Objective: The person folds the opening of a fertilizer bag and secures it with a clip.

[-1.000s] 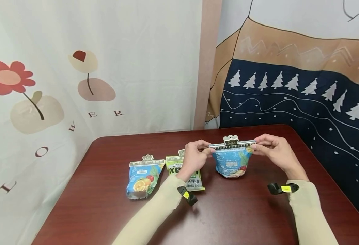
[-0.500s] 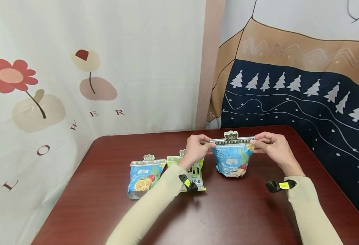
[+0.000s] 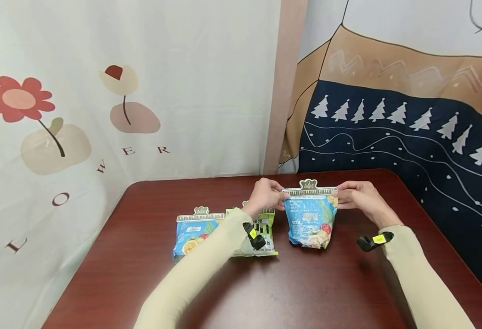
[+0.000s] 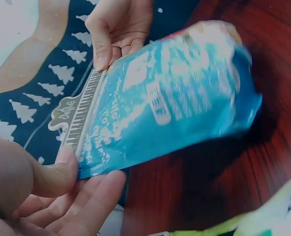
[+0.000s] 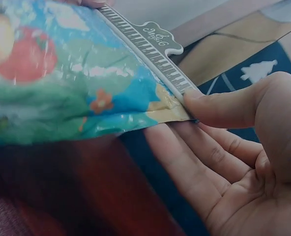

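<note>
A blue snack bag [image 3: 310, 221] with fruit printed on it hangs between my hands, its top edge closed by a piano-key patterned bag clip [image 3: 308, 187]. My left hand [image 3: 264, 197] pinches the clipped top at its left end, thumb on the near side. At the other end my right hand [image 3: 360, 197] pinches the corner between thumb and fingers. In the left wrist view the bag [image 4: 175, 93] slopes away with its bottom over the table. The right wrist view shows the thumb pressed at the end of the clip [image 5: 153, 54].
Left of my left hand lie a green bag [image 3: 261, 233] and another blue fruit bag [image 3: 195, 230], each with a similar clip; my left sleeve [image 3: 208, 256] partly covers both. The red-brown table [image 3: 319, 292] meets printed curtains [image 3: 200, 91] at its back.
The held bag's lower end has come forward and down, and its face now shows longer. Both hands keep their pinch. My left forearm has shifted slightly over the bags on the left.
</note>
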The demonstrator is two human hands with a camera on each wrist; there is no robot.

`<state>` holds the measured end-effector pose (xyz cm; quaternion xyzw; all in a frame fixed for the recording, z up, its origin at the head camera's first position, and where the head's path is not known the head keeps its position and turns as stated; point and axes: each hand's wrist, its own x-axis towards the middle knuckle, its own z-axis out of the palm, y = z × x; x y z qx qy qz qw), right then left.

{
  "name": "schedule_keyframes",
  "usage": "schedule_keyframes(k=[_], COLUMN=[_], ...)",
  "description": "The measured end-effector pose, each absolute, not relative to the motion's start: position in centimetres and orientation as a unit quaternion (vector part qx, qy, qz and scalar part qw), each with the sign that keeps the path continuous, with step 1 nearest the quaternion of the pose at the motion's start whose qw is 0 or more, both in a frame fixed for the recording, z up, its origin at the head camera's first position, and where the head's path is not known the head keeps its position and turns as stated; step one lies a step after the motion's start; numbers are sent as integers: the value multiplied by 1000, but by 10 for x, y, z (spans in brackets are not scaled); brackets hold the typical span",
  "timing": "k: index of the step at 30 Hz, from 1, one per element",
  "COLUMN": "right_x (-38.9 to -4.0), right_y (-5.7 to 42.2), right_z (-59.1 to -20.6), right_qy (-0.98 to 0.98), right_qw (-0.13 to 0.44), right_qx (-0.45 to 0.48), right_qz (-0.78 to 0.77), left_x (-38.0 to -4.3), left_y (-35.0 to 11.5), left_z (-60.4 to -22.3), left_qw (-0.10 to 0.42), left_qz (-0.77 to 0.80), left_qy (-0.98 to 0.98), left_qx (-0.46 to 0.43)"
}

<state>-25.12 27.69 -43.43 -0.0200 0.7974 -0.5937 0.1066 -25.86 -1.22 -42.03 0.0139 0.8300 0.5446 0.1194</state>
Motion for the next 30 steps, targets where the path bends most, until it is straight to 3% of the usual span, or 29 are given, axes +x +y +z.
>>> schedule_keyframes(k=[21,30], right_x=[-272,-267], right_y=[273,271], right_z=[-480,-488], right_qy=[800,818], right_qw=[217,208], right_qx=[33,46], right_qz=[-559,-534], left_x=[-277,-281], left_y=[-6,0], left_z=[-435,-440], left_qw=[210,238], left_qz=[359,300], left_qy=[908,921], left_qx=[46,73])
